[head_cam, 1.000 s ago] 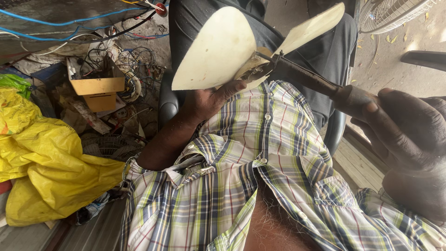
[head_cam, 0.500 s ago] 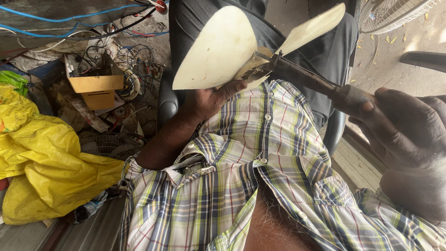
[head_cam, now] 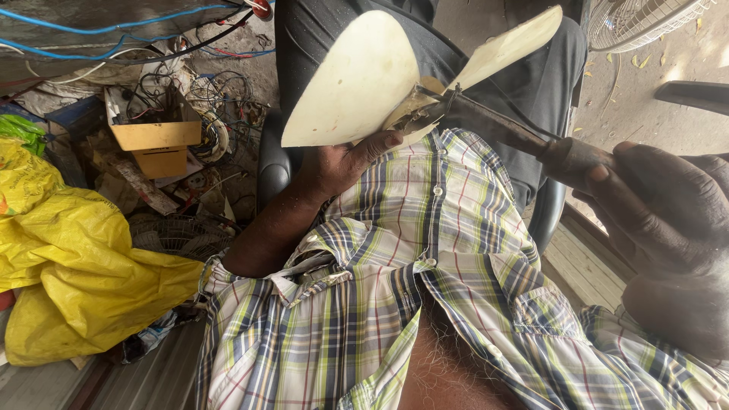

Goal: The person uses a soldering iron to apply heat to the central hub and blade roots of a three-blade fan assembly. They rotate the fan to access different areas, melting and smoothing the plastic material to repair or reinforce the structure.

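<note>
Change: hardly any vs. half a sec ago; cream plastic fan blade [head_cam: 357, 83] sits a touch higher and more to the right in view, both hands keep the same grips.
Left hand: left hand [head_cam: 342, 163] is under the fan blade's hub, palm up, thumb pressed along the lower edge of the big blade lobe, fingers curled behind it. Grasping the fan blade, holding it up over the lap.
Right hand: right hand [head_cam: 668, 220] is clenched round the dark handle end of a long dark metal tool [head_cam: 501, 125], close to the camera and blurred.
Tool: shaft runs from right hand up and left; tip touches the fan hub, just above the left thumb.
Fan blade: between the two hands but much nearer the left; wide lobe above and left of left hand, narrower lobe [head_cam: 509, 45] sticks out above the tool shaft, well apart from the right hand.
Body: green-and-white plaid shirt [head_cam: 395, 288], open at front, lies below both hands; dark grey trousers [head_cam: 486, 68] behind the blade.
Left of left hand: yellow plastic sheet [head_cam: 83, 266], crumpled; small open cardboard box [head_cam: 156, 144] among tangled wires.
Above right hand: wire fan guard [head_cam: 638, 19] at the frame corner, well apart.
</note>
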